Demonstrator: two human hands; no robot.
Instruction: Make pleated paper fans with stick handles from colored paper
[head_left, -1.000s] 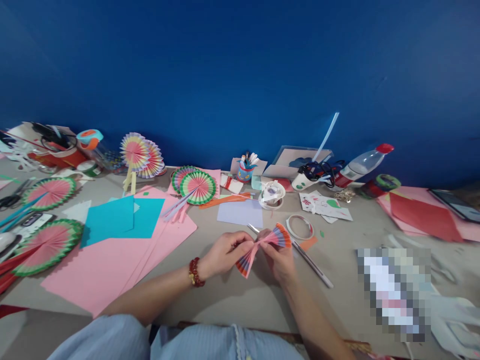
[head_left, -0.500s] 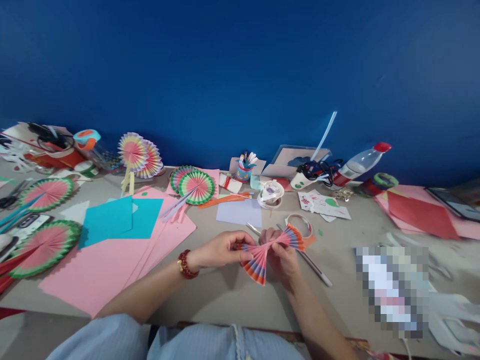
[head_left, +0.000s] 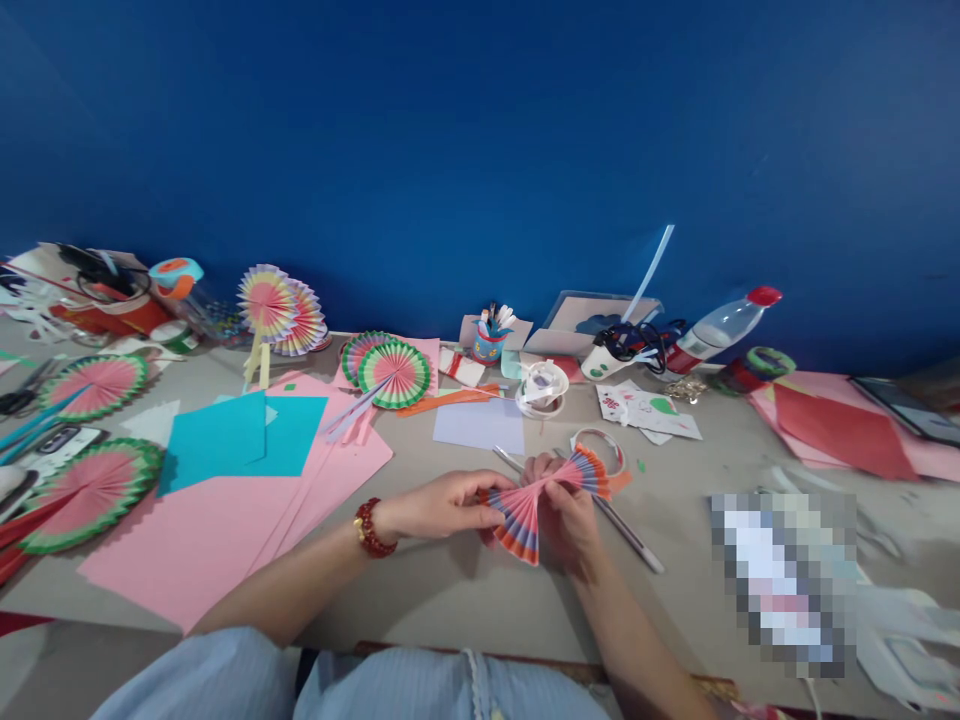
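A pleated paper fan [head_left: 521,515], pink with purple and orange bands at its edge, is held between my hands above the table. It is pinched narrow at the middle and flares at both ends like a bow. My left hand [head_left: 454,505] grips the left flared part between thumb and fingers. At the pinched middle, my right hand [head_left: 566,505] presses with its thumb on top, other fingers behind the paper. Just beyond my hands lies a roll of clear tape [head_left: 619,450]. A pen [head_left: 630,535] rests to the right of my right hand.
Pink paper sheets [head_left: 172,550] and teal paper [head_left: 217,440] cover the left side. Finished round fans [head_left: 394,375] lie behind. A white tape roll [head_left: 541,390], a pen cup [head_left: 489,345] and a plastic bottle [head_left: 720,330] stand along the blue wall. Red paper [head_left: 844,430] lies right.
The fan's lower flared end has swung slightly right and up, its folds shifting in my left fingers. My right hand keeps its hold at the middle.
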